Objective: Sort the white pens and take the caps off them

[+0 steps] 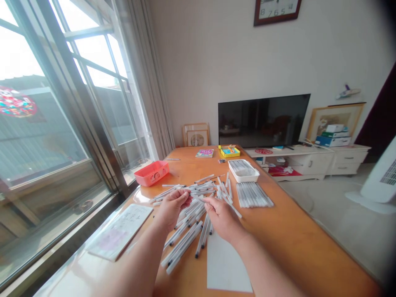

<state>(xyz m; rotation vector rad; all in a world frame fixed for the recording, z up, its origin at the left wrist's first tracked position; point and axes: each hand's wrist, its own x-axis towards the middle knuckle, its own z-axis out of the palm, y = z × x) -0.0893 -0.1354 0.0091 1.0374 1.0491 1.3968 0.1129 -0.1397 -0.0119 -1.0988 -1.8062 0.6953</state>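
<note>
Between my two hands a slim whitish pen (197, 198) is held over a loose heap of similar pens. My left hand (175, 205) is closed, its thumb and fingertips pinching the dark left end. My right hand (222, 218) is closed around the other end. Below and around them, many translucent pens (185, 243) with black tips lie scattered across the wooden table. To the right, a tidy row of pens (253, 195) lies side by side. Just behind that row stands a white tray (247, 179) with more pens in it. A white sheet of paper (227, 264) sits under my right forearm.
A red plastic basket (151, 173) stands at the left table edge by the window. Nearer lies a notebook (120, 232) with writing. Toward the far end are a colourful booklet (204, 153) and a yellow box (229, 152). A television (264, 119) stands beyond the table.
</note>
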